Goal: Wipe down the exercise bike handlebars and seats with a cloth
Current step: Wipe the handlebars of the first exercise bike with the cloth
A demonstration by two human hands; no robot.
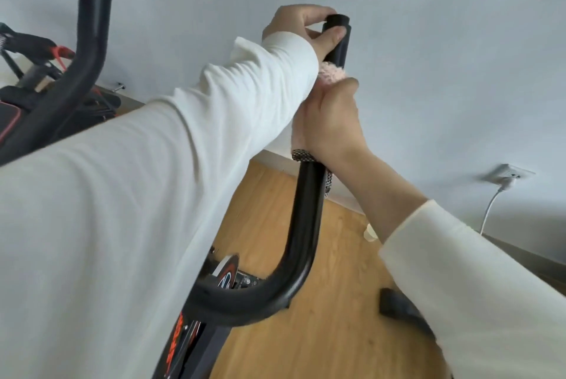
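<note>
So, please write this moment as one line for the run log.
step: wiping handlebar | left hand: grips its tip | right hand: holds pink cloth around it

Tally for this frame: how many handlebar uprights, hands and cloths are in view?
Handlebar uprights: 2 (gripped upright, free upright)
Hands: 2 (left hand, right hand)
Cloths: 1 (pink cloth)
Total: 5

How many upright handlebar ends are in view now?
2. Left handlebar end stands untouched; centre handlebar end has left hand gripping its tip, right hand wrapping pink cloth below. More may be hidden.
</note>
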